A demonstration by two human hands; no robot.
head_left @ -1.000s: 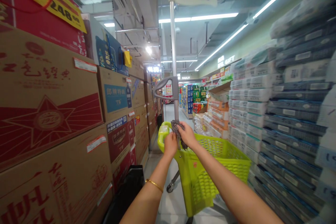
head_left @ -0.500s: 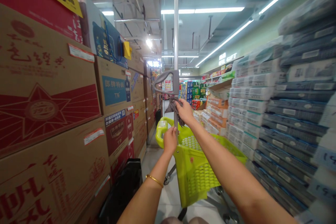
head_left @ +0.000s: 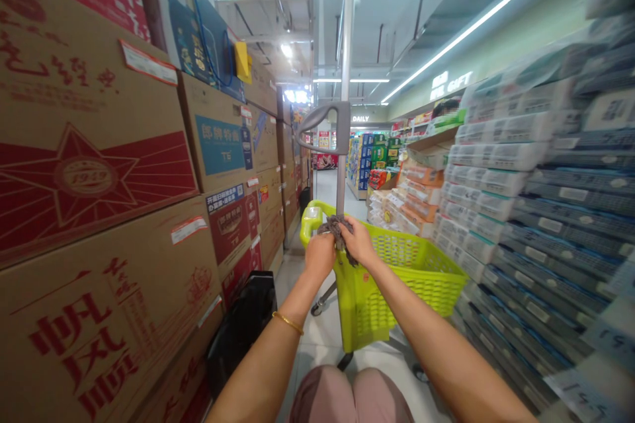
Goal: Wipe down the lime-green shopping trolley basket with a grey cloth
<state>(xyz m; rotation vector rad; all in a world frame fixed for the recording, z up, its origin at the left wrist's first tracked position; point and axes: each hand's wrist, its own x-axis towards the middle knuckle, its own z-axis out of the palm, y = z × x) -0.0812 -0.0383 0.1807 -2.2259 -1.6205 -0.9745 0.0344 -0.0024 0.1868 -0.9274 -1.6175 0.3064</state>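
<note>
A crumpled grey-brown cloth (head_left: 338, 230) is wrapped about the lower part of an upright metal pole (head_left: 341, 188). The fingers of my right hand (head_left: 358, 241) are closed on this cloth. My left hand (head_left: 320, 254) is curled at the pole's base, touching the cloth; its fingertips are partly hidden. Around the pole's foot is a lime-green shopping cart basket (head_left: 411, 264) with perforated walls. A grey looped handle (head_left: 325, 129) is fixed higher on the pole, above both hands.
Stacked cardboard cartons (head_left: 94, 178) line the left side, with a black object (head_left: 243, 324) on the floor beside them. Packs of white paper goods (head_left: 496, 172) and dark wrapped packs (head_left: 570, 225) rise on the right. A tiled aisle (head_left: 325, 185) runs ahead between shelves.
My right hand has slid down the pole with the cloth and now meets my left hand. The view has tilted down, showing my knees.
</note>
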